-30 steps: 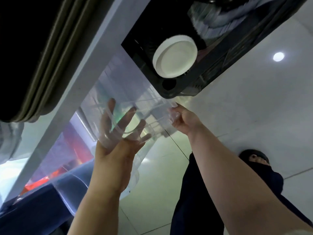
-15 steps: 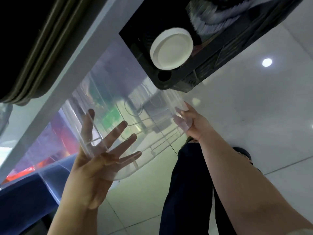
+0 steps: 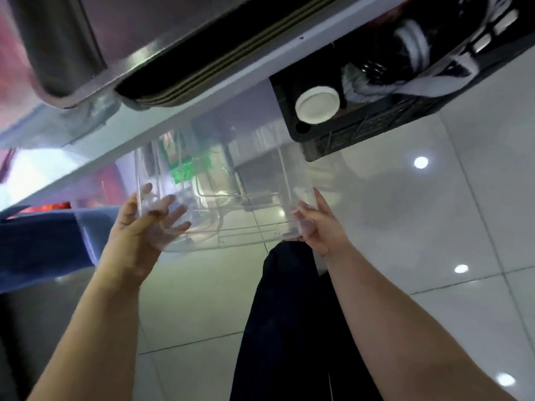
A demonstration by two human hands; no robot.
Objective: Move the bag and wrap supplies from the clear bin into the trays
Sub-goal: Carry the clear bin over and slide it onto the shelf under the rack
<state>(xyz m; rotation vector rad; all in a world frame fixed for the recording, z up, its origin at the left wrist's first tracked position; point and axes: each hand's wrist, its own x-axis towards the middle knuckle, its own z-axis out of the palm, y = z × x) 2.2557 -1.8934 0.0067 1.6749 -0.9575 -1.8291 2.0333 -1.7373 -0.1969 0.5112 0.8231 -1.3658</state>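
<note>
Under the edge of the white counter (image 3: 95, 157), out over the floor, we see the clear bin (image 3: 228, 198) held up in the air between two hands. The left hand (image 3: 144, 224) is flat on the bin's left end with its fingers spread wide. The right hand (image 3: 315, 224) has its fingers curled and pressed on the bin's right corner. So both hands hold the bin, one at each end.

We can see right through the bin to the floor, and no bags or wrap show inside it. Some green shows at its far side, but we cannot tell if that is in the bin or behind it. We think the supplies are out and this step is just carrying the bin away, or it is being fetched. We cannot be sure which.

The next move needs both hands to keep hold, because the plastic looks smooth and slippery.

The counter edge is just above the bin's far side. A black crate (image 3: 362, 123) with a white lid (image 3: 317, 105) in it sits near the bin's right top corner, so a lift could bump it. A stack of trays (image 3: 202, 70) is up on the counter. A blue thing (image 3: 43, 244) is close on the left. A dark trouser leg (image 3: 283, 314) is below. The tiled floor (image 3: 434, 227) on the right is the open way.
</note>
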